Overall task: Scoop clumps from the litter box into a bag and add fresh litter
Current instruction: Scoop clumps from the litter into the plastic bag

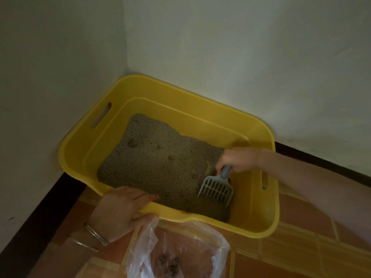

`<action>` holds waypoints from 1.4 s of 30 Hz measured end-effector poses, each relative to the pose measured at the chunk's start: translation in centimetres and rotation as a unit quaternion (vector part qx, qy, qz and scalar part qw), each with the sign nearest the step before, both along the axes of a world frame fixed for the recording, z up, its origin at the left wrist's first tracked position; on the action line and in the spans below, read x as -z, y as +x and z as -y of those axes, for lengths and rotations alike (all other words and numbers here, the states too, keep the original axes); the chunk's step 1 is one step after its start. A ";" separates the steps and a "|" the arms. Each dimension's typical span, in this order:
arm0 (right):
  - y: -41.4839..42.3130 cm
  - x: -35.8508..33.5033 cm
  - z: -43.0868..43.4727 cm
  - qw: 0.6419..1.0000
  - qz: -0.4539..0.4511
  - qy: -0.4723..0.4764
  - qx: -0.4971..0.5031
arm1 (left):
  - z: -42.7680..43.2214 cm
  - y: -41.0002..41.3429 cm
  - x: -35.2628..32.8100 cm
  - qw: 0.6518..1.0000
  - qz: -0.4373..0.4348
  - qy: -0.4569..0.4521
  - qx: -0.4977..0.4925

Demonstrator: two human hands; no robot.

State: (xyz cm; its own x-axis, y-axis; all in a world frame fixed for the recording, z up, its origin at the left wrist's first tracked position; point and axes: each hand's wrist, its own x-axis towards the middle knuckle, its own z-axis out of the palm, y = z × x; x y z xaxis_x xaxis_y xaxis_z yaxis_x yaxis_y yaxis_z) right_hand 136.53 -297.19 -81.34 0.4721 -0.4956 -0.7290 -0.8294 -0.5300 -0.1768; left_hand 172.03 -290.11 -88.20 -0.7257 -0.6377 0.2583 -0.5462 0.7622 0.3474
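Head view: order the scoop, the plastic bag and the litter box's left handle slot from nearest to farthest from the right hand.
1. Scoop, held in the right hand.
2. Plastic bag, bottom centre of view.
3. Left handle slot, upper left.

- The bag [180,249] runs off the bottom edge; we cannot name the blurred dark bits [166,264] inside.
- The right hand [237,159] hides the handle end of the scoop [216,187].
- We cannot tell whether the thumb of the left hand [120,213] pinches the bag or the rim of the box [251,229].
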 end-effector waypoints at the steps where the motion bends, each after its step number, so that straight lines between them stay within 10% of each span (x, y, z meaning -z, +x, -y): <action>1: 0.2 0.2 -0.2 1.000 0.009 0.011 0.014 | 0.0 0.0 0.0 1.000 0.000 0.000 0.000; 20: -1.4 -2.8 0.3 0.970 0.105 -0.095 0.196 | -0.1 0.1 -0.3 1.000 0.004 -0.011 0.001; 42: -4.0 -1.2 1.8 0.954 -0.116 -0.242 -0.133 | -0.1 0.1 -0.1 1.000 0.007 -0.011 0.001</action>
State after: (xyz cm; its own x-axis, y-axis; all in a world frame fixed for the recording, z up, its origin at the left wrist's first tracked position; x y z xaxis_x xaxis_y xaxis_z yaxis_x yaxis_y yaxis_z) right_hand 132.55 -299.02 -80.14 0.4828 -0.6856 -0.5449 -0.6406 -0.7007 0.3140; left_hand 172.08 -290.04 -88.12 -0.7304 -0.6311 0.2612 -0.5501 0.7702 0.3228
